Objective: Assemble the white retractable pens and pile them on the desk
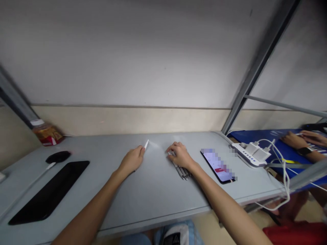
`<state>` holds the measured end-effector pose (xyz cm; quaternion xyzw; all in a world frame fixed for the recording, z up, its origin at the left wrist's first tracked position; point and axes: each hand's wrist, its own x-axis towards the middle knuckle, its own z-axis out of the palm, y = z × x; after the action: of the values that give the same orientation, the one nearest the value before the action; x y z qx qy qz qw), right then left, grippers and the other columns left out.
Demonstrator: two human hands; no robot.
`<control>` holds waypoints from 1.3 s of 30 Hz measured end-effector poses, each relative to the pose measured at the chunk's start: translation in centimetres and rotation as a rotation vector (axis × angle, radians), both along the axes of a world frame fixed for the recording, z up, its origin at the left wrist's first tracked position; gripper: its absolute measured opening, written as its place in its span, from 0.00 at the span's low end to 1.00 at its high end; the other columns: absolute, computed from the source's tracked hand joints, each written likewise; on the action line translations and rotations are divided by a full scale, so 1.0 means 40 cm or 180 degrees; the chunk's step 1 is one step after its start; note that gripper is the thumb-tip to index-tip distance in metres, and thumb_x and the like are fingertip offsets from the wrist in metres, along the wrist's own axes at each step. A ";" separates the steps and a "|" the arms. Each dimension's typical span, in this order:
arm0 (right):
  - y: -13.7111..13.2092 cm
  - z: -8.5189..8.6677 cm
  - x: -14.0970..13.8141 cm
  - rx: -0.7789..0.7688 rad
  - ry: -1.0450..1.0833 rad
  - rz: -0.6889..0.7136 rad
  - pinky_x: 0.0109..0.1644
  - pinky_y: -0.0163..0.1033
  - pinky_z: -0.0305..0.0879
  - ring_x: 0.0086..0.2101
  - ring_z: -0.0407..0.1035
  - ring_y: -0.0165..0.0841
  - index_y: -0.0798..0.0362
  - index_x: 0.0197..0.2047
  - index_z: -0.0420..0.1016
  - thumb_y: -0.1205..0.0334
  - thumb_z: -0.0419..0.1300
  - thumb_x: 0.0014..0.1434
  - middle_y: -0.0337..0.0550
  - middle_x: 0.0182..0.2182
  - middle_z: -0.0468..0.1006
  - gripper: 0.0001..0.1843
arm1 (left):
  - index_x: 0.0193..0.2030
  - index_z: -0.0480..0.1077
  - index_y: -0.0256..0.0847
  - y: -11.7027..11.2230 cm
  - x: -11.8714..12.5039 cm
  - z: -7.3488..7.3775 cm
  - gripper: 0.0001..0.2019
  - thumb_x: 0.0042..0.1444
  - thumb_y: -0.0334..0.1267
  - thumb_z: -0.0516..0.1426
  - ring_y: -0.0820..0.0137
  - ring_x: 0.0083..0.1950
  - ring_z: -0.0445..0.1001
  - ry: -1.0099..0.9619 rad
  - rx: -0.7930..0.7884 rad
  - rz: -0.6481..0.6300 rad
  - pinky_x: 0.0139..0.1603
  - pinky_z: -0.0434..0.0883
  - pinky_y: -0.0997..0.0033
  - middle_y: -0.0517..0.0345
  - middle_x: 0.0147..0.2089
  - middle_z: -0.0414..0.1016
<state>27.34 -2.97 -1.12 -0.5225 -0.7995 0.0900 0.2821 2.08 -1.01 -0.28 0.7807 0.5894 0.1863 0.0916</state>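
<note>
My left hand (131,159) is closed around a slim white-tipped pen (146,144), whose tip points up and away over the desk. To the right, my right hand (179,154) curls over a bunch of grey pens (182,172) lying side by side on the desk. Its fingers bend down round their far ends, while the near ends stick out below the palm. How firmly the fingers grip them is partly hidden by the hand.
The grey desk (153,200) holds a black tablet (51,192), a black mouse-like object (58,157) and a jar (47,133) on the left. A phone (217,165) and a power strip (249,156) with cables lie right. Another person's hands (293,140) are at a blue desk.
</note>
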 end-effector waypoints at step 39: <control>-0.039 0.052 -0.017 0.0185 0.0697 0.0662 0.44 0.38 0.59 0.38 0.65 0.33 0.49 0.57 0.67 0.59 0.61 0.59 0.44 0.41 0.73 0.23 | 0.44 0.69 0.41 -0.068 0.072 0.026 0.10 0.61 0.37 0.48 0.71 0.33 0.70 -0.0646 0.0009 -0.1287 0.36 0.64 0.73 0.59 0.36 0.74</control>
<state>26.64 -4.52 0.95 -0.4155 -0.8161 0.1521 0.3718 4.95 -3.72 0.76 0.8604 0.4084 0.2426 0.1848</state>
